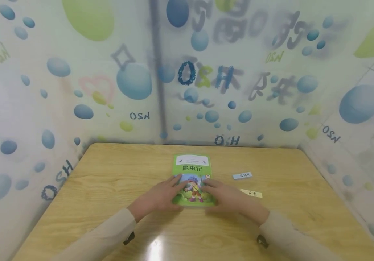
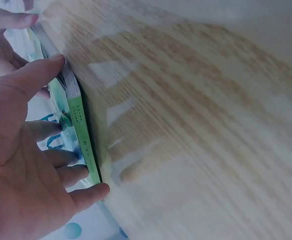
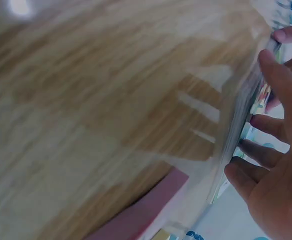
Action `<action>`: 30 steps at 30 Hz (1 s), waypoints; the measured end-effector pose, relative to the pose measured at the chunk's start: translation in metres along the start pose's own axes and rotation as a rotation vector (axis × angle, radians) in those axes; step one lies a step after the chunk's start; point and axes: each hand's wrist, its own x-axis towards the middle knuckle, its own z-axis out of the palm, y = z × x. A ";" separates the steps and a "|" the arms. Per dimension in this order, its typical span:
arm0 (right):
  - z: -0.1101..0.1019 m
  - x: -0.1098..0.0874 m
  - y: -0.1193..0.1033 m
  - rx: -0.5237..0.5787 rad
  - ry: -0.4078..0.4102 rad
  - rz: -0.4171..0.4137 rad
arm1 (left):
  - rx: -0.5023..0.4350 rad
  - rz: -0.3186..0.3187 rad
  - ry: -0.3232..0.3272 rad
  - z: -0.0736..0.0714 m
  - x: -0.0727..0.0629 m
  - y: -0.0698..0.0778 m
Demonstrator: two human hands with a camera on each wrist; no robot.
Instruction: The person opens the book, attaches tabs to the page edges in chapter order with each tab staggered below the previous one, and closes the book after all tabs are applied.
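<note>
green book [image 1: 193, 185] lies between left grip [image 1: 162, 194] and right grip [image 1: 228, 197], touching both.

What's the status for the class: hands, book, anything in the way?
Left hand and right hand on either side of the book, touching it. Book face up. Blue slip, yellow slip, pink strip to its right, apparently not blocking.

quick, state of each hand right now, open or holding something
Left hand: open, touching one side of the green book.
Right hand: open, touching its other side.
</note>
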 end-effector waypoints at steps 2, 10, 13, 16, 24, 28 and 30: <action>0.002 0.000 -0.001 -0.007 0.004 -0.005 | 0.001 0.002 -0.007 0.000 -0.002 -0.001; 0.001 0.001 0.000 -0.002 0.022 -0.030 | -0.016 0.003 -0.004 0.000 -0.007 -0.002; -0.001 0.002 0.003 0.010 0.015 -0.042 | -0.031 -0.002 -0.012 -0.001 -0.009 -0.001; -0.002 0.003 0.004 0.016 0.005 -0.059 | -0.044 -0.010 -0.025 0.000 -0.011 -0.001; -0.006 0.004 0.005 0.003 -0.017 -0.083 | -0.039 -0.018 -0.037 0.003 -0.012 -0.003; -0.007 0.005 0.003 -0.003 -0.026 -0.083 | -0.040 -0.016 -0.034 0.002 -0.012 -0.003; -0.009 0.005 0.003 -0.004 -0.032 -0.080 | -0.044 -0.016 -0.032 0.002 -0.013 -0.003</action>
